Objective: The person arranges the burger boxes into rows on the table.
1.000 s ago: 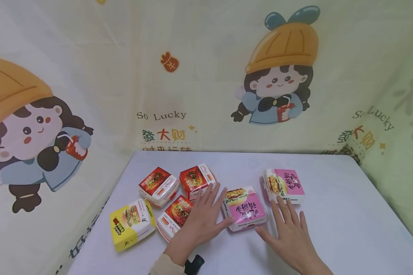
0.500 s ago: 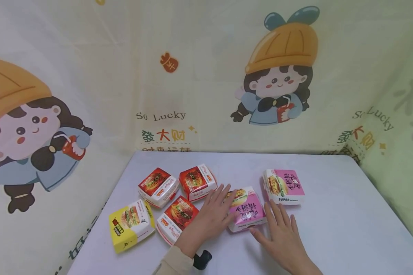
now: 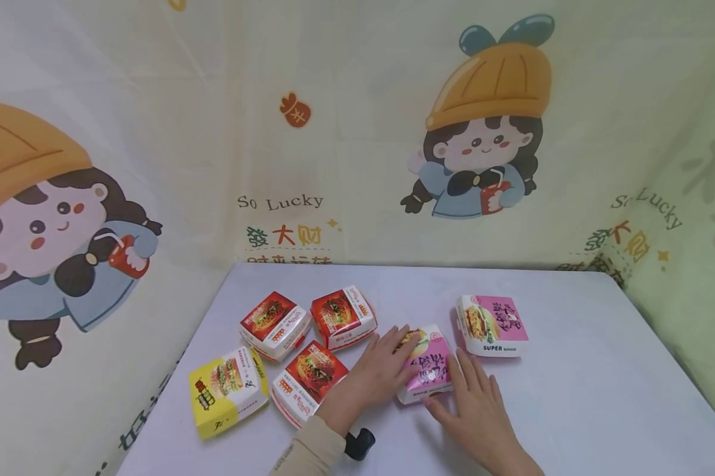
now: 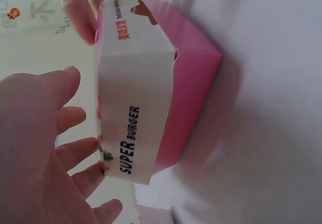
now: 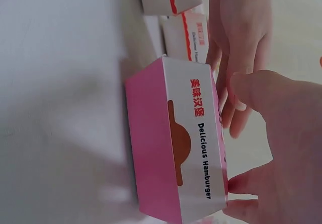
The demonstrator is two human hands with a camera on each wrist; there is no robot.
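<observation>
A pink-and-white hamburger box (image 3: 427, 363) lies on the white table between both hands. My left hand (image 3: 376, 371) is at its left side, with fingertips at the top's edge in the left wrist view, where the box front (image 4: 135, 93) reads SUPER BURGER. My right hand (image 3: 477, 411) is at the right side, thumb near the front corner. In the right wrist view two fingertips of the right hand (image 5: 287, 128) meet the top edge of the box (image 5: 193, 148). Fingers of both hands look extended or only slightly bent. A second pink hamburger box (image 3: 493, 325) lies behind the right hand.
Left of the hands are three red-and-white hamburger boxes: one at the back left (image 3: 275, 324), one at the back right (image 3: 342, 316), one in front (image 3: 309, 377). A yellow-and-white box (image 3: 229, 391) lies farthest left. Patterned cloth (image 3: 357, 165) hangs behind the table.
Both hands have closed in on the nearer pink box: the left hand slid right onto its left part, the right hand moved left to its right edge. The boxes look unmoved.
</observation>
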